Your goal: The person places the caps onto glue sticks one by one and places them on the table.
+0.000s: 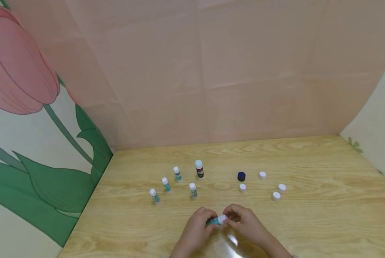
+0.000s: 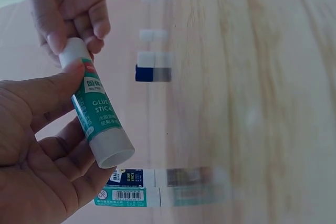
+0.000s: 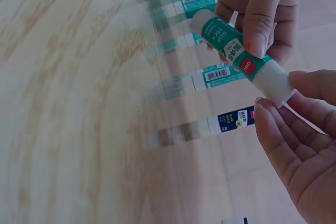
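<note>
My left hand (image 1: pixel 197 225) grips a teal-labelled glue stick (image 1: pixel 213 221) by its body, thumb on the label and fingers behind. At its other end, my right hand (image 1: pixel 244 221) pinches the white cap (image 1: pixel 223 218) between thumb and fingertips. In the left wrist view the glue stick (image 2: pixel 102 106) tilts, its bare white base towards the camera. The right wrist view shows the cap (image 3: pixel 274 83) on the stick, with the right hand's fingertips (image 3: pixel 265 107) touching its edge.
Several teal glue sticks (image 1: pixel 166 185) and a taller dark-labelled one (image 1: pixel 199 170) stand upright, left of centre on the wood-grain table (image 1: pixel 324 222). To the right lie a dark blue cap (image 1: pixel 241 176) and several white caps (image 1: pixel 276 196). A pink backdrop (image 1: pixel 212 89) hangs behind.
</note>
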The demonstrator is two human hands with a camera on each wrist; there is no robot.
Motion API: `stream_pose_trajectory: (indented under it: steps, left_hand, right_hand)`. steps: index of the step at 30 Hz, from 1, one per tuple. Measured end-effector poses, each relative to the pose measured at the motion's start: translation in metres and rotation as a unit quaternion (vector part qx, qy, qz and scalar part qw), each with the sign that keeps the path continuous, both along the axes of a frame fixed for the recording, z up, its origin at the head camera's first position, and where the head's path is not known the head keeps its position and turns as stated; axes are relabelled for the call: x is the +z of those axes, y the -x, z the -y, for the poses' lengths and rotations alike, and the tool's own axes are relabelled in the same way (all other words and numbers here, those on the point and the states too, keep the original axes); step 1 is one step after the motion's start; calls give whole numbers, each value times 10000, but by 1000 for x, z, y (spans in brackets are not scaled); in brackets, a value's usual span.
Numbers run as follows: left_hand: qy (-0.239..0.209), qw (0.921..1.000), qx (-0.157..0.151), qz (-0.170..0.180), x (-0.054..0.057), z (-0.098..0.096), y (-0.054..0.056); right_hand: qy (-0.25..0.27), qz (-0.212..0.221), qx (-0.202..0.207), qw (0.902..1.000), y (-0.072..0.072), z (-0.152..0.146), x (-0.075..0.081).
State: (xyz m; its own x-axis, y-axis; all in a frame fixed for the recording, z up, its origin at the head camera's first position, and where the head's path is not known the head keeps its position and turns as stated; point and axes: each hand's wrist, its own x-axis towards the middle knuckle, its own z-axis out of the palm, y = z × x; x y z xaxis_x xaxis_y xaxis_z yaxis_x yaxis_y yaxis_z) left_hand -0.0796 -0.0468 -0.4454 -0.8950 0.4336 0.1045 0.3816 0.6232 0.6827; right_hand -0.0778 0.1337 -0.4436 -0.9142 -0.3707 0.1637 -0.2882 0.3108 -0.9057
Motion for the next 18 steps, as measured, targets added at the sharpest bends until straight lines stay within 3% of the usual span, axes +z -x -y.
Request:
stream_pose_trajectory:
  steps: [6,18]
  left_hand:
    - [55,9999,47,137,-2,-1,0]
    - [186,9997,53,138,-3,-1,1]
  right_hand:
    - [5,-115,-3,9999,-1,0,0]
    - [-112,165,-84,9998,1,0,0]
